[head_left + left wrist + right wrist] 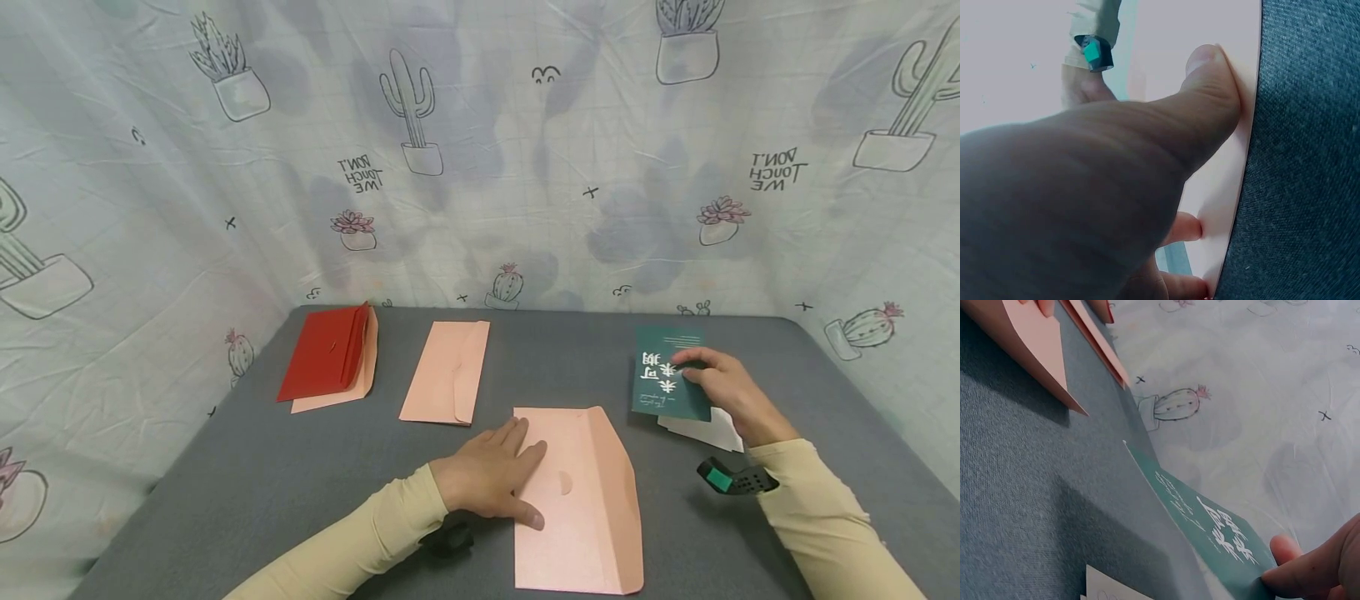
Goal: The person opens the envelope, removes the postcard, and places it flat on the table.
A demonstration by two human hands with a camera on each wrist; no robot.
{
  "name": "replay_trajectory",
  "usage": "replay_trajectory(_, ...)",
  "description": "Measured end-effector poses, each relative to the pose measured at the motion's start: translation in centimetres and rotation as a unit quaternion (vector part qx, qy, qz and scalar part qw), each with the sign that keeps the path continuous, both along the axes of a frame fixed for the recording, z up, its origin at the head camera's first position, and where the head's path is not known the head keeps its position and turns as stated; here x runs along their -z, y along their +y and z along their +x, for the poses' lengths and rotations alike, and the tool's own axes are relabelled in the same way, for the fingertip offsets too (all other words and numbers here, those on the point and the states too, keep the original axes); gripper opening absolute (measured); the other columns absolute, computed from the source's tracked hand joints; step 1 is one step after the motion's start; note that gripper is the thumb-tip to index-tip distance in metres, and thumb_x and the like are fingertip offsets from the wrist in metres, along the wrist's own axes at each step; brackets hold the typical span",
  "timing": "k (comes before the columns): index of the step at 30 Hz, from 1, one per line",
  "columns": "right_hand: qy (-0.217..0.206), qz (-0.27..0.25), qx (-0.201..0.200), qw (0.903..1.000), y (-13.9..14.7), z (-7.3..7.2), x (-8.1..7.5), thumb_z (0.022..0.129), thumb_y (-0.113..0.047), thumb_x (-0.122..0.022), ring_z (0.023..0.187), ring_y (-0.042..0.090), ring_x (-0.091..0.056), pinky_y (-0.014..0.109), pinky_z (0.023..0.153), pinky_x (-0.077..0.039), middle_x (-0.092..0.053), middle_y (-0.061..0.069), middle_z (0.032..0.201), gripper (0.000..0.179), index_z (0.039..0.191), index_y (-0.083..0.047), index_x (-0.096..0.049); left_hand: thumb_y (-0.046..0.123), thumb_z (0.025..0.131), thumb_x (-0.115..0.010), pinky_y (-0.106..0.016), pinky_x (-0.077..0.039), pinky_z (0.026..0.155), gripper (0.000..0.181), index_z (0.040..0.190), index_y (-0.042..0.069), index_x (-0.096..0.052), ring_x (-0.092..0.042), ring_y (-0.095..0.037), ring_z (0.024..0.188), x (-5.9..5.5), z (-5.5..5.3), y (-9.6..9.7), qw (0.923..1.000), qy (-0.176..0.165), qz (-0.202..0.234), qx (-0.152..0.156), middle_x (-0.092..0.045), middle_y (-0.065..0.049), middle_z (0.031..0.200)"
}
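Note:
A pink envelope (558, 542) lies on the table with its flap folded out to the right. My left hand (491, 471) rests on its left side, fingers spread and mostly straight; in the left wrist view the thumb (1213, 81) lies along the envelope's edge. Toward the right, my right hand (731, 392) pinches a green card (663, 392) with white lettering between thumb and fingers. The right wrist view shows the card (1210, 531) tilted and raised off the table. Below it lie white cards (708, 429), partly covered by the green card and the hand.
A closed pink envelope (442, 371) lies at the back middle. Farther left, a red envelope (322, 354) sits on another pink one (337, 402). The grey table (322, 475) meets a cactus-patterned cloth (480, 233) behind and at both sides.

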State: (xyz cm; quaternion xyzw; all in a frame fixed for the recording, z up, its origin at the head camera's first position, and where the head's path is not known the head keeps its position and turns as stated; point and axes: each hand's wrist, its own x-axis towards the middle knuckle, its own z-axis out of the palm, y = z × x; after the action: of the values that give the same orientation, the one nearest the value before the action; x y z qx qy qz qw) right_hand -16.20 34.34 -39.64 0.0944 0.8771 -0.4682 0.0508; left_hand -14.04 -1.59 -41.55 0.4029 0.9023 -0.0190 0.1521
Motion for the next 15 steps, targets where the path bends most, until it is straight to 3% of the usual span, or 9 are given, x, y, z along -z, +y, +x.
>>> replay_trajectory(15,-0.012,0.007,-0.003,0.9999,0.85,0.08,0.37,0.106,-0.013,-0.035,0.108,0.031,-0.059,0.035,0.079,-0.052,-0.034,0.036,0.15,0.041,0.142,0.005,-0.045,0.071,0.084,-0.065,-0.045,-0.031,0.123,0.097,0.159,0.018,-0.033,-0.019,-0.032,0.158,0.0,0.1,0.03,1.0,-0.005,0.0,-0.003,-0.02,-0.017,0.169)
